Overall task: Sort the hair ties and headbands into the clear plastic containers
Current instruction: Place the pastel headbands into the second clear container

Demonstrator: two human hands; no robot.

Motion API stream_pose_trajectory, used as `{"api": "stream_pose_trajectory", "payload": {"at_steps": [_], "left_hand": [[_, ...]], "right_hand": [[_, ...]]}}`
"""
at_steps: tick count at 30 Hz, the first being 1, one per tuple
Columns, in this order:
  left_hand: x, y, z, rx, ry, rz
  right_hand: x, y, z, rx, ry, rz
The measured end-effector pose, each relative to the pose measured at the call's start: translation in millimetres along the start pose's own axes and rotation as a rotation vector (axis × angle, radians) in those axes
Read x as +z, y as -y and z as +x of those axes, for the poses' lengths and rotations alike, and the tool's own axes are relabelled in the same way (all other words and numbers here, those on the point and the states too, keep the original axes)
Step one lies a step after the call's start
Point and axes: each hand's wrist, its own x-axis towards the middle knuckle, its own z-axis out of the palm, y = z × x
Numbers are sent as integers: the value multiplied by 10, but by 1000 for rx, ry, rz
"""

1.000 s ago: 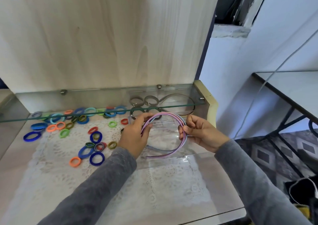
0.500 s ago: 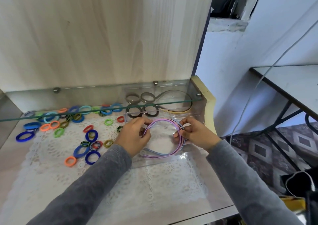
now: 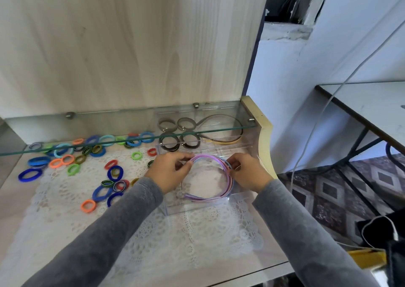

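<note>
Both hands pinch the headband bundle (image 3: 230, 182): left hand (image 3: 168, 172) on the arc's left side, right hand (image 3: 247, 172) on its right. Bundle sits inside the near clear container (image 3: 197, 207) (tips apparently down). Step: seating it. Next, likely: release evenly, then loose hair ties (image 3: 100, 193).

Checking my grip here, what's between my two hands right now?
In the head view, the bundle of pastel headbands arches from the left hand to the right hand, over the bare floor of the clear container.
</note>
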Motion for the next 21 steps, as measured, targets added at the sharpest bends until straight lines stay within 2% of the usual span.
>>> {"api": "stream_pose_trajectory", "payload": {"at_steps": [6,11,21], "left_hand": [[-41,4,71,-81,125,-15],[-5,-5,67,-123,101,-81],[11,-91,29,-182,4,-67]], "right_hand": [[55,-18,-16,-18,-77,-99],[53,40,-64,-95,-91,-167],[79,107,-109,-122,-141,-195]]}}
